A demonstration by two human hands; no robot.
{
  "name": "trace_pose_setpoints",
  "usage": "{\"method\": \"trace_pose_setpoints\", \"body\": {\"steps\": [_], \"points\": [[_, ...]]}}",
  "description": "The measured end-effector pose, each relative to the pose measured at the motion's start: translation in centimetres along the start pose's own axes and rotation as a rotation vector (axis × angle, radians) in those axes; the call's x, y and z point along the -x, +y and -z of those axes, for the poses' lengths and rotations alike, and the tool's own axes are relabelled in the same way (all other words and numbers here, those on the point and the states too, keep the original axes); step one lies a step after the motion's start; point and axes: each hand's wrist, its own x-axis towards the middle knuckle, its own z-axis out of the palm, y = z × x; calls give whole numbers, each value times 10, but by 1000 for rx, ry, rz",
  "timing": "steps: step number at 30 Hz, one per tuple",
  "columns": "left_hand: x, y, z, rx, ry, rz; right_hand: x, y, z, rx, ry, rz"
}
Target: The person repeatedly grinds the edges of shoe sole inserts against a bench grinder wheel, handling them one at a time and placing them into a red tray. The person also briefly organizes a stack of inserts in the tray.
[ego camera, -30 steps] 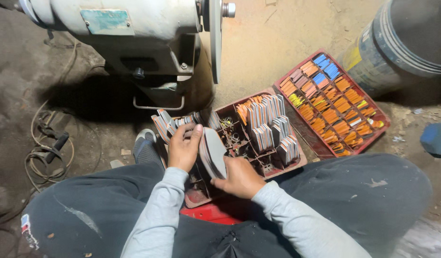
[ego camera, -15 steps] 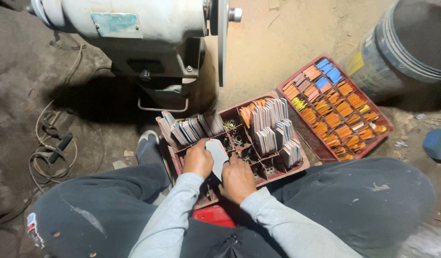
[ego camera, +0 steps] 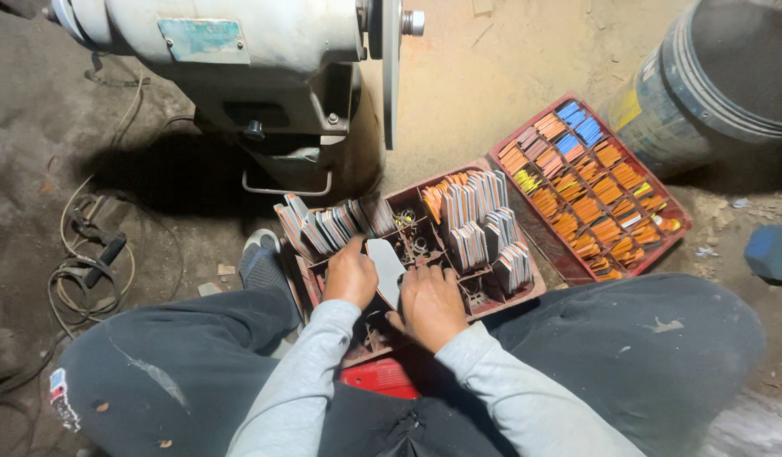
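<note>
Seated person, knees wide, grey sleeves coming in from 6 o'clock. Left hand (ego camera: 350, 275) and right hand (ego camera: 429, 305) sit over the near part of a red divided tray (ego camera: 539, 288) on the floor, with a flat grey blade-shaped piece (ego camera: 386, 267) upright between them. Left fingers curl against its left edge, right fingers fold over its lower right edge, so both hands pinch the piece; fingertips mostly hidden. The piece is low in the tray, at or in a near compartment; cannot tell whether it is seated. At 11 o'clock of the hands a row of similar flat pieces (ego camera: 327, 227) stands on edge; at 1 o'clock more stacks (ego camera: 475, 203) fill other compartments, middle cells hold small loose metal bits. Judging by this, most sorting looks done, this piece not yet let go. Farther at 2 o'clock a second red tray (ego camera: 674, 222) of orange, yellow and blue packets looks full. At 12 o'clock a grinder (ego camera: 238, 38), at 1–2 o'clock a bucket (ego camera: 712, 80), at 9 o'clock a coiled cable (ego camera: 86, 271).
</note>
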Motion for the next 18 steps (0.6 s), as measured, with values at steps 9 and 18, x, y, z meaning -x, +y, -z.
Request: {"method": "trace_pose_setpoints", "body": {"steps": [9, 18], "points": [[-7, -5, 6, -50, -98, 121, -1, -3, -7, -131, 31, 18], [-15, 38, 57, -115, -191, -12, -15, 19, 38, -645, -88, -220]]}}
